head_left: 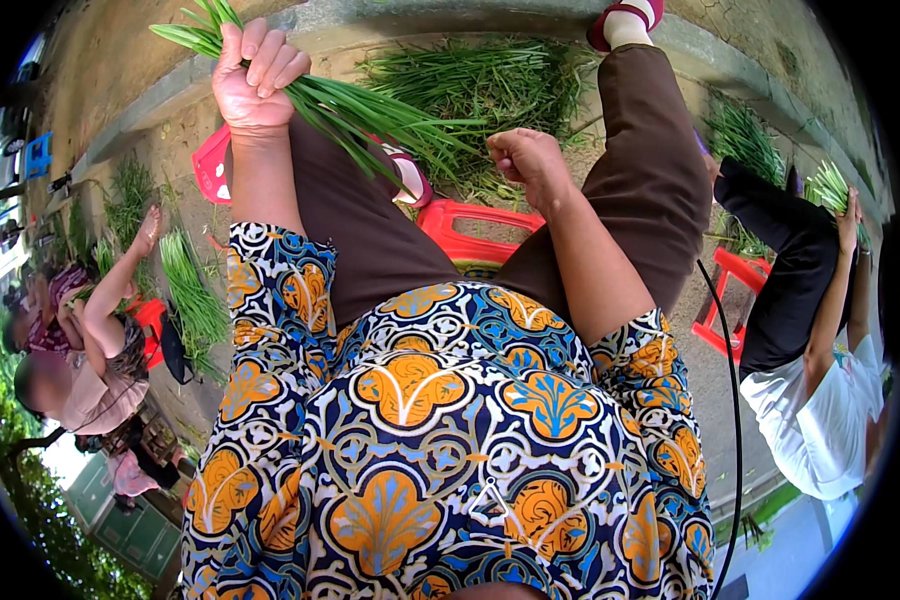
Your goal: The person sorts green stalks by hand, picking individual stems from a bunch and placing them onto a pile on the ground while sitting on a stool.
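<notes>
My left hand (256,82), raised at the upper left, is closed around a bunch of chives (362,112). The bunch slants down to the right, with its long green leaves fanning out and its other ends sticking up past my thumb. Close to the leaf tips is my right hand (536,170), its fingers curled in a pinch. Whatever they hold, if anything, cannot be made out. Behind both hands a large heap of loose chives (480,85) lies on the ground between my feet.
A red plastic stool (485,222) shows between my legs. To the right, a person in a white shirt (820,415) holds green stalks (830,187), near another red stool (735,300). More people sit at left beside a long chive pile (190,290). A black cable (735,400) hangs at my right.
</notes>
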A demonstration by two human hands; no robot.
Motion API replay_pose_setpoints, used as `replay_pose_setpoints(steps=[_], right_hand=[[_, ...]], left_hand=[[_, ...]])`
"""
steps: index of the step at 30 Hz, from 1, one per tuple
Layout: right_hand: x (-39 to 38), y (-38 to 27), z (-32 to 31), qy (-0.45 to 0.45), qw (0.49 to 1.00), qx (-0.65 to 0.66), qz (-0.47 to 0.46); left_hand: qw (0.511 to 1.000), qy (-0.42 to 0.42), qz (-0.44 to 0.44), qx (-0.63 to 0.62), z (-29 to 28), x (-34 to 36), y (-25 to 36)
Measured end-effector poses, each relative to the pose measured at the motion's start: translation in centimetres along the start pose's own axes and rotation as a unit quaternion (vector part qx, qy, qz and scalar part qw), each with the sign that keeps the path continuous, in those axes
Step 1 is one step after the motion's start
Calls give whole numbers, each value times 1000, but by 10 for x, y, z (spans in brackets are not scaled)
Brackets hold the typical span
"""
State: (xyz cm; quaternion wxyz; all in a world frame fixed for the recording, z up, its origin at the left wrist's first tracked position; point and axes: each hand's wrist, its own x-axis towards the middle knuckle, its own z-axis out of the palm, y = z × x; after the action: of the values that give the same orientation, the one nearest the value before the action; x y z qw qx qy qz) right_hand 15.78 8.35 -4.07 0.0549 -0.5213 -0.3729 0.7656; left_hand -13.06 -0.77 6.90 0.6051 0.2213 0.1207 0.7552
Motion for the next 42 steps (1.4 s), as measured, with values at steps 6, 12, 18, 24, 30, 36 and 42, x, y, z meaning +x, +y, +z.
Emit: replay_pose_setpoints(steps=[6, 12, 18, 24, 30, 36, 42], right_hand=[[-4, 2, 2, 23, 996, -69, -58], [7, 14, 0, 91, 941, -280, -168], [-2, 10, 8, 34, 927, -283, -244], [-10, 4, 17, 6, 924, -255, -283], [-9, 6, 16, -2, 912, -296, -285], [-10, 5, 19, -2, 911, -312, -270], [3, 13, 16, -20, 972, -154, -176]], left_hand=[[1000, 10, 0, 1, 1, 0, 0], [1000, 11, -6, 11, -4, -1, 2], [1000, 13, -9, 13, -4, -1, 2], [1000, 6, -11, 15, -1, -1, 1], [1000, -1, -17, 10, 6, 1, -2], [1000, 0, -16, 15, 10, 1, -4], [999, 19, -33, 36, 10, 1, -6]])
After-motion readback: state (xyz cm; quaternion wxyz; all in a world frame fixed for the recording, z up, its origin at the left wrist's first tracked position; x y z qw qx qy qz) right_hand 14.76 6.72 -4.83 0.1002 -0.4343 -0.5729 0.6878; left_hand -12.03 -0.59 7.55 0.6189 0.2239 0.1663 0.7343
